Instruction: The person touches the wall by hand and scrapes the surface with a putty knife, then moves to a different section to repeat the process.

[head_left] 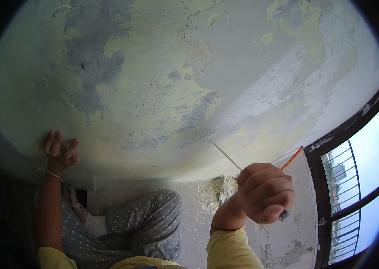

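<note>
While its thin, flat metal blade meets the peeling wall [153,89] at mid-scene, the scraper [225,154] runs down to the right into the right hand [265,193], fisted tight around its dark handle. Far left, the left hand [59,150] rests on the wall, fingers loosely curled, holding nothing. Patchy yellow-green and grey paint covers the wall; a barred window [355,179] stands right.

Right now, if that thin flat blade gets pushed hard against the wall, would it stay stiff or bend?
The blade looks very thin seen edge-on, so it would probably flex a little. The right hand wraps its handle in a full fist, so it likely won't slip. The paint is already patchy, so it may flake off.
</note>
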`<state>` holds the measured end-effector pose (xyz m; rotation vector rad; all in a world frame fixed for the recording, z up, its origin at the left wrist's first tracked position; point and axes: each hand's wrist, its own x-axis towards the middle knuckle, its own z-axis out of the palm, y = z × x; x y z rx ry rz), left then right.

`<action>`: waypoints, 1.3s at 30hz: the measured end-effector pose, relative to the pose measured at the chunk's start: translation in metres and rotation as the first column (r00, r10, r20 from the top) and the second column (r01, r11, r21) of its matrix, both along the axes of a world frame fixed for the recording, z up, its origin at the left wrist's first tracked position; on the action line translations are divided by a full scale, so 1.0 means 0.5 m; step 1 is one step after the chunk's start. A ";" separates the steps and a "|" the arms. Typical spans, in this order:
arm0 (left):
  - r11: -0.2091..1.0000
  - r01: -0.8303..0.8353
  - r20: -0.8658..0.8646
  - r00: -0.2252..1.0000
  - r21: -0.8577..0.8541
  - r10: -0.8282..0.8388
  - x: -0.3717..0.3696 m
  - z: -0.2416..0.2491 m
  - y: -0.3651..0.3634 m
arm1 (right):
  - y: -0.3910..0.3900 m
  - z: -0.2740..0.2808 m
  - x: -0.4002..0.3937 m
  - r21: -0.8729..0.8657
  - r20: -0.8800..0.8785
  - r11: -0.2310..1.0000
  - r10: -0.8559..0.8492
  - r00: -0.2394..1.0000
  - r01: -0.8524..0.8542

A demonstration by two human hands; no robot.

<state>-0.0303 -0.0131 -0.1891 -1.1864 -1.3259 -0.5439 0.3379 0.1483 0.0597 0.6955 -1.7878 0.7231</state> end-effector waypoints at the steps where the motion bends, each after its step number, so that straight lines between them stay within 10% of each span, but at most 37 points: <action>1: 1.000 0.005 0.001 1.000 -0.003 -0.005 0.002 -0.004 -0.002 | 0.018 -0.012 -0.022 -0.019 0.041 0.995 -0.098 0.994 0.099; 9: 1.000 -0.003 0.002 1.000 -0.010 0.003 -0.001 -0.003 -0.003 | 0.009 0.012 0.020 -0.111 -0.009 0.994 -0.024 1.000 0.023; 13: 1.000 0.011 0.002 1.000 -0.002 -0.011 -0.006 -0.008 0.001 | 0.064 -0.067 -0.058 -0.392 0.319 0.852 -0.229 0.919 0.349; 18: 1.000 0.002 -0.007 1.000 0.001 -0.002 -0.002 -0.001 0.000 | 0.008 -0.010 -0.006 -0.191 -0.011 0.981 0.036 0.999 -0.037; 24: 1.000 0.006 0.000 1.000 0.001 -0.006 -0.003 -0.005 -0.001 | 0.035 -0.027 -0.044 -0.260 0.201 0.935 -0.190 0.961 0.240; 28: 1.000 0.015 -0.006 1.000 0.007 -0.015 -0.004 -0.004 -0.001 | -0.001 -0.009 -0.005 -0.210 -0.078 0.975 -0.088 0.993 0.070; 32: 1.000 0.018 -0.015 1.000 0.010 -0.018 0.000 -0.005 0.000 | 0.064 -0.075 -0.056 -0.266 0.279 0.895 -0.283 0.917 0.357; 37: 1.000 0.013 -0.019 1.000 0.006 -0.013 -0.004 -0.007 -0.002 | 0.005 -0.027 -0.010 -0.250 -0.062 0.968 -0.046 0.997 0.029; 39: 1.000 0.009 -0.020 1.000 0.001 -0.009 -0.003 -0.003 -0.002 | 0.027 -0.033 -0.026 -0.265 0.066 0.956 -0.115 0.991 0.128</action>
